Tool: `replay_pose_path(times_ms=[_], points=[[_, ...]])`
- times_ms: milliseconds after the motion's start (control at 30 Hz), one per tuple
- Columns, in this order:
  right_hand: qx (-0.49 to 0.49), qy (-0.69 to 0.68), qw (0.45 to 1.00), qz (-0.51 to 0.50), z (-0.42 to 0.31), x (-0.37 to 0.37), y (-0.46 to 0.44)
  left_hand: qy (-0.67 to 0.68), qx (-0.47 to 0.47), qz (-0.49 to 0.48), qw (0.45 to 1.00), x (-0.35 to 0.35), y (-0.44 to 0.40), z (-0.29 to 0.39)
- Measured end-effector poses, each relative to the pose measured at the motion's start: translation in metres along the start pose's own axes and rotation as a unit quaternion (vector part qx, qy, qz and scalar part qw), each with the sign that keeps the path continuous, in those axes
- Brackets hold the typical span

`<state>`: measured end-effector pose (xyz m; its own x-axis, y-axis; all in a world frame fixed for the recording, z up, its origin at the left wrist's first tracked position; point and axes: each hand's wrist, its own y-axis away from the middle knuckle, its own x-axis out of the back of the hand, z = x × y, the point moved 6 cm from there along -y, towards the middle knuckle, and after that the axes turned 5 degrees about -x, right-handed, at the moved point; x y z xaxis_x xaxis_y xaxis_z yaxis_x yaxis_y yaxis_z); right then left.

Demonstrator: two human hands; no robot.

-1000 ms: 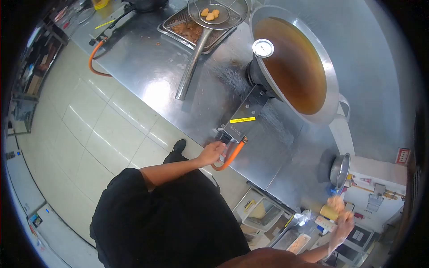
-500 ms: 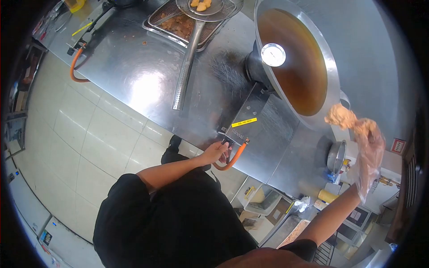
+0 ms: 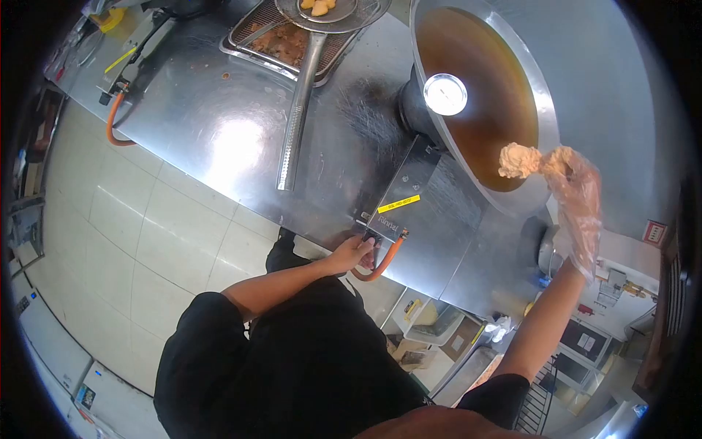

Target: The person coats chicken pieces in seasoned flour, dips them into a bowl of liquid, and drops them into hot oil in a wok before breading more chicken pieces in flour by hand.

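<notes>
My left hand (image 3: 351, 254) is closed on the control knob at the front of the gas stove (image 3: 398, 192), beside its orange hose (image 3: 387, 260). My right hand (image 3: 578, 186), in a clear plastic glove, pinches a lumpy battered piece of food (image 3: 519, 161). The piece hangs over the lower right rim of a large metal wok (image 3: 542, 110) of brown oil (image 3: 475, 88). A round dial thermometer (image 3: 445, 94) is fixed at the wok's near left rim.
A long-handled strainer (image 3: 298, 117) with several golden pieces rests over a wire-racked tray (image 3: 274, 40) at the top. Another stove (image 3: 135, 62) with an orange hose stands at the upper left. A metal bowl (image 3: 548, 252) is at the right, partly behind my right arm.
My right hand has come up from the lower right with the battered piece and moved left to the wok's rim. My left hand has stayed at the knob.
</notes>
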<state>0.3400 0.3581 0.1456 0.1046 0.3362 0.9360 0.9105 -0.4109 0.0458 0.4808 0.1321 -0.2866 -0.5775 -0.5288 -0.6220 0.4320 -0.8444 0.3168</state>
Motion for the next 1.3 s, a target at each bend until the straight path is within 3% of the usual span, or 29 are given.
replay_pose_path(times_ms=[233, 267, 400, 500, 600, 700, 800, 933, 1133, 1300], points=[[-0.004, 0.173, 0.985, -0.010, 0.011, -0.032, -0.037, 0.033, 0.011, -0.002, 0.999, -0.001, -0.002, -0.002], [0.036, 0.183, 0.982, 0.031, 0.006, -0.035, -0.035, 0.040, 0.019, 0.004, 0.999, -0.001, -0.002, -0.003], [0.079, 0.193, 0.978, 0.013, 0.034, -0.058, -0.063, 0.050, 0.033, 0.016, 0.998, -0.001, -0.001, -0.003], [0.023, 0.158, 0.987, -0.017, 0.031, -0.063, -0.070, 0.054, 0.026, 0.017, 0.998, -0.001, -0.001, -0.006], [0.094, 0.099, 0.988, 0.065, 0.027, -0.045, -0.070, 0.050, 0.021, 0.022, 0.998, -0.001, 0.002, 0.001], [0.007, 0.106, 0.993, 0.049, 0.033, -0.013, -0.079, 0.034, 0.024, 0.020, 0.999, 0.005, 0.007, 0.001], [0.026, 0.048, 0.996, 0.076, 0.028, 0.019, -0.076, 0.010, 0.019, 0.009, 1.000, 0.013, 0.016, 0.005], [0.016, 0.001, 0.992, 0.126, -0.027, 0.048, -0.047, -0.032, 0.017, 0.012, 0.999, 0.029, 0.038, 0.021], [0.046, -0.005, 0.986, 0.163, -0.084, 0.046, -0.046, 0.020, -0.007, 0.126, 0.992, 0.084, 0.079, 0.056], [0.059, 0.087, 0.988, 0.117, -0.079, 0.018, -0.088, -0.003, -0.177, 0.304, 0.936, 0.140, 0.123, 0.108]])
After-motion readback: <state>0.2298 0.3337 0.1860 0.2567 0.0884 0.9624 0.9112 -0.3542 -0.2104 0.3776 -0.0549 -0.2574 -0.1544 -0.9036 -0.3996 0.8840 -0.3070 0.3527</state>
